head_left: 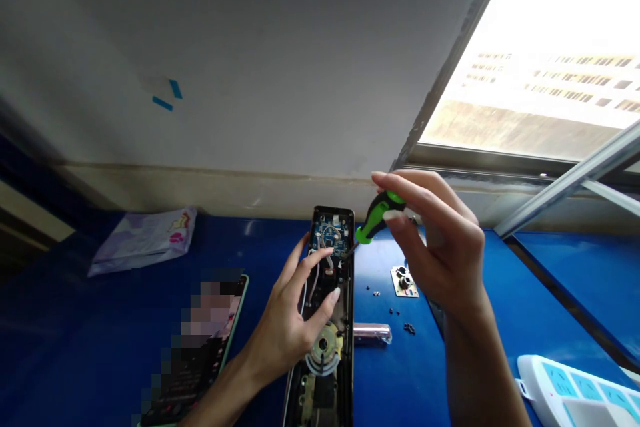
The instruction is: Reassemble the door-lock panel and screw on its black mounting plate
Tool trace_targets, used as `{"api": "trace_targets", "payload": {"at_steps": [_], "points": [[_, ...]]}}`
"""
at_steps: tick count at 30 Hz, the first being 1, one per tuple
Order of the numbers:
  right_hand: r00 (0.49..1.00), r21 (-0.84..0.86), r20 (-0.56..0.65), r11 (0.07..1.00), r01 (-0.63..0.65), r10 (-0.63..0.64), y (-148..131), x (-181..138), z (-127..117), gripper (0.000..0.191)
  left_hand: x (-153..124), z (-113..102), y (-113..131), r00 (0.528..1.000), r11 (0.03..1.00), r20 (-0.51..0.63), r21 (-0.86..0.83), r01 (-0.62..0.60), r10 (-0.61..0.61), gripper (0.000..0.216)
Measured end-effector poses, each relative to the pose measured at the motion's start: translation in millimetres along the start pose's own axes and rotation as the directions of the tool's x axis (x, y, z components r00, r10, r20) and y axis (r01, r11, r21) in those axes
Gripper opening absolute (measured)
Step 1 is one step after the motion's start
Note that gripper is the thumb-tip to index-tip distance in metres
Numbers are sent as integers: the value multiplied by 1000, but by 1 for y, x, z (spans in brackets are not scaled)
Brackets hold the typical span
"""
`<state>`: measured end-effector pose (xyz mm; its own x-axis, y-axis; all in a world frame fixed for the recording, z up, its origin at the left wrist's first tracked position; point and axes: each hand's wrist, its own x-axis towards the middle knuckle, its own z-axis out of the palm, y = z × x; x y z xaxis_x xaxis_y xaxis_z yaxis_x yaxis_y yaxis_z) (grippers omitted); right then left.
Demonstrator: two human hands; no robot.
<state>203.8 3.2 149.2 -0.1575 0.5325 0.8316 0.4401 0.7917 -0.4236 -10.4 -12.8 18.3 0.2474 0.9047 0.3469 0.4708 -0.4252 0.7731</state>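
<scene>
An opened door lock body (330, 320) lies lengthwise on the blue table (100, 320), showing a blue circuit board (331, 238), white wires and a round metal gear. My left hand (295, 320) rests on its left side, fingers apart, fingertips touching the wires and frame. My right hand (435, 247) is closed round a green and black screwdriver (376, 215), its tip pointing down at the circuit board's right edge.
A phone (200, 353) lies left of the lock. A plastic packet (145, 237) sits at the back left. Small screws (400, 317), a small square part (404, 280) and a metal handle (373, 333) lie right of the lock. A white power strip (575, 393) is at the lower right.
</scene>
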Motion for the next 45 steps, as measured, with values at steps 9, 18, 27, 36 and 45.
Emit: {"api": "trace_targets", "payload": {"at_steps": [9, 18, 27, 36, 45], "points": [[998, 30, -61, 999, -21, 23, -2, -2, 2, 52, 1, -3, 3, 1000, 1000, -3, 11, 14, -14, 48], [999, 106, -26, 994, -35, 38, 3, -1, 2, 53, 1, -3, 0, 998, 998, 28, -9, 57, -57, 47], [995, 195, 74, 977, -83, 69, 6, -1, 3, 54, 2, -4, -1, 998, 997, 17, -40, 59, -58, 45], [978, 241, 131, 952, -188, 160, 10, -2, 4, 49, 3, -3, -1, 1000, 999, 0, -19, 27, -27, 46], [991, 123, 46, 984, -129, 124, 5, -1, 0, 41, 1, -3, 2, 1000, 1000, -17, -6, 22, -22, 46]]}}
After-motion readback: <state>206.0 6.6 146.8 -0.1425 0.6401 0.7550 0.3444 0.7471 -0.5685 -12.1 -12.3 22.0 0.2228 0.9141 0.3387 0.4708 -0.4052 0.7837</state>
